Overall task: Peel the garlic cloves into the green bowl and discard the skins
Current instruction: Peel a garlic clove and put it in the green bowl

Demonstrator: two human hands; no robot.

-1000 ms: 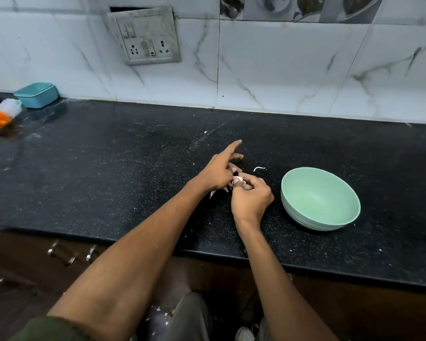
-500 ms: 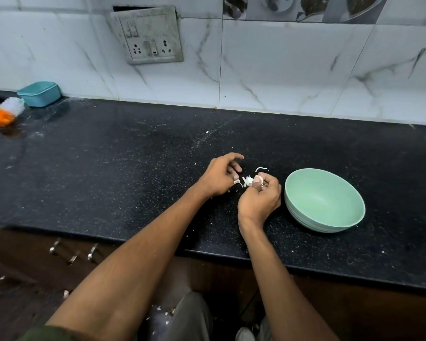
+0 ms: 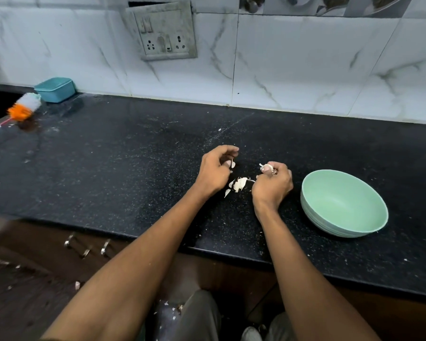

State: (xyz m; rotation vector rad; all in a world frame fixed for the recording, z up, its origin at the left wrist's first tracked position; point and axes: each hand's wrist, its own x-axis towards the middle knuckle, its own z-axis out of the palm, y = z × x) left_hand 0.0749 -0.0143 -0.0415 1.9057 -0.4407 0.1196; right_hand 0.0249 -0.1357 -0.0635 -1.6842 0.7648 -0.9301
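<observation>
Peeling has only begun: the green bowl [image 3: 379, 219] on your right looks empty. Loose skins [image 3: 237, 185] lie on the counter [image 3: 108, 168] between your hands. Your right hand [image 3: 272, 184] curls around a garlic clove [image 3: 267, 167]. Your left hand [image 3: 213, 172] pinches a skin flake [image 3: 233, 164].

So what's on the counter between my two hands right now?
In the head view, a small pile of white garlic skins lies on the black counter between them.
</observation>
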